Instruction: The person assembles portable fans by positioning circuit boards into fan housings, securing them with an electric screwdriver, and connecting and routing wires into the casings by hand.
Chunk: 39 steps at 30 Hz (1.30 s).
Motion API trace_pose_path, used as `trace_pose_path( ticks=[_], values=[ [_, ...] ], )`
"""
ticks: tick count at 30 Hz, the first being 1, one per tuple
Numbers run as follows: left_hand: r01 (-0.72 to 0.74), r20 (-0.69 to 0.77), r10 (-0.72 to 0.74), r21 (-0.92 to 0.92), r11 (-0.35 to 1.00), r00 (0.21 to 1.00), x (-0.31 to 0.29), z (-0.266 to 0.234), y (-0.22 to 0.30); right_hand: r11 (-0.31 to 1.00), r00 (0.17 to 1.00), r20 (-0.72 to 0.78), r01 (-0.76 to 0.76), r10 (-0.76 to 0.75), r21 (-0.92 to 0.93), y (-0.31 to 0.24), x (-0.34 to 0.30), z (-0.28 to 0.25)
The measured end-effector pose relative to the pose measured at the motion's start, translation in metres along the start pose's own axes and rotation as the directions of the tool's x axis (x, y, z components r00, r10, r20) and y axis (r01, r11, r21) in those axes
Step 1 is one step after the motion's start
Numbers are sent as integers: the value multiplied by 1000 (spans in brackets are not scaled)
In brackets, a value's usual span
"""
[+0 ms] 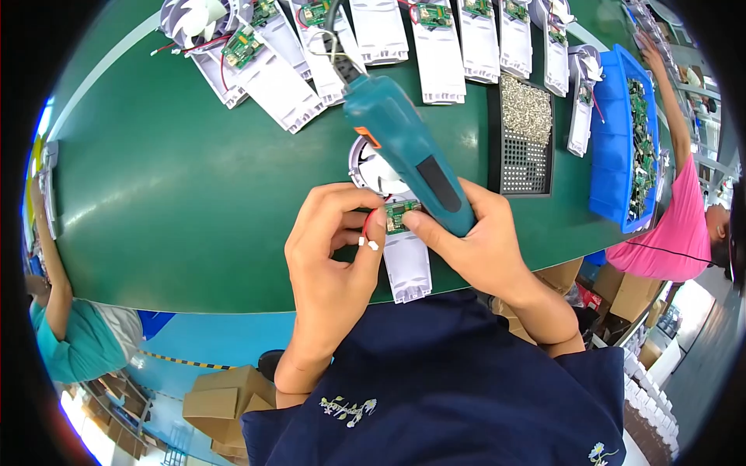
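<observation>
In front of me lies a white plastic fan housing (408, 268) with a small green circuit board (396, 218) on it. Its round fan end (376, 167) points away from me, partly covered by a teal electric screwdriver (400, 132). My right hand (493, 245) is wrapped round the lower end of that tool, while its thumb tip rests at the board's right edge. At the board's left edge my left hand (330, 252) pinches a red wire (367, 224). White connectors (371, 245) hang by its thumb. The screwdriver's working tip is not visible.
Several similar fan housings (439, 62) with boards line the table's far side. To the right are a black tray of screws (527, 136) and a blue bin (614, 140) of circuit boards. People sit at both sides. A cardboard box (225, 404) stands on the floor at left.
</observation>
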<state>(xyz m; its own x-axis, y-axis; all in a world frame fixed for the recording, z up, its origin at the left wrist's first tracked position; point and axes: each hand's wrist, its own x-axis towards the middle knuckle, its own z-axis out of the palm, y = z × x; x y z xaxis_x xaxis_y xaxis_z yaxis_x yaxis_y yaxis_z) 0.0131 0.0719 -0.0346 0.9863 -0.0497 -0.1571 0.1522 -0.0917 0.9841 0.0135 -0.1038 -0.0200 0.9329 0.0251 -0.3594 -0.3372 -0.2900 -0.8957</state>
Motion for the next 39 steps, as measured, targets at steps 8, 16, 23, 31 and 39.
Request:
trace_pose_path(
  ticks=[8, 16, 23, 31, 39],
  values=[
    [-12, -58, 15, 50, 999, 998, -6, 5, 1, 999, 999, 16, -28, 29, -30, -4, 3, 2],
    [-42, 6, 42, 122, 992, 999, -9, 6, 8, 999, 999, 15, 30, -30, -34, 4, 7, 1],
    [-25, 66, 13, 177, 984, 998, -7, 0, 2, 995, 998, 39, 53, -50, -89, 3, 6, -2],
    [-22, 108, 9, 125, 992, 994, -3, -4, -3, 992, 997, -8, 75, -74, 102, -7, -9, -25],
    [9, 132, -24, 111, 994, 991, 1, 16, 16, 414, 738, -285, 605, -612, 680, 0, 10, -122]
  ],
)
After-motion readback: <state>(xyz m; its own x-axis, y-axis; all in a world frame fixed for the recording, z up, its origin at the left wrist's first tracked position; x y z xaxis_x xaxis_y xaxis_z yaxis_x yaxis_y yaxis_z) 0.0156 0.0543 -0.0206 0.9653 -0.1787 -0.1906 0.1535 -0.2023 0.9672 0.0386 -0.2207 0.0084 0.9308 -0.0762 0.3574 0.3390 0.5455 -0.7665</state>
